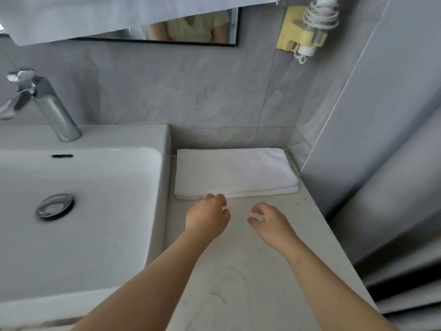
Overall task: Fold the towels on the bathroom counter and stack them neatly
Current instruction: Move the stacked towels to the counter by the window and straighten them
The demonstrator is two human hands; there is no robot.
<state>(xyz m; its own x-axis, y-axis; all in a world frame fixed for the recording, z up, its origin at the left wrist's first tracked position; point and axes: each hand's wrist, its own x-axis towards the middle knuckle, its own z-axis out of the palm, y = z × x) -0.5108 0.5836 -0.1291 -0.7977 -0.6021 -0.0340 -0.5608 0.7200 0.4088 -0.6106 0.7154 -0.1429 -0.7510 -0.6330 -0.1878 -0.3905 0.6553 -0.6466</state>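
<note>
Left hand [207,215], fingers loosely curled and empty, hovers at the folded white towel's [235,172] near edge (touching or not, unclear); right hand [267,219] likewise empty. Towel lies at 12 o'clock on the counter [250,271].

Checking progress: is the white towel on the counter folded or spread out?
Folded. The towel lies as a neat rectangle on the counter, with stacked layers showing along its near edge.

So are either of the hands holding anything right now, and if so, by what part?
Nothing is held. The left hand hovers at the folded towel's near edge, fingers loosely curled; the right hand is empty over the counter.
</note>
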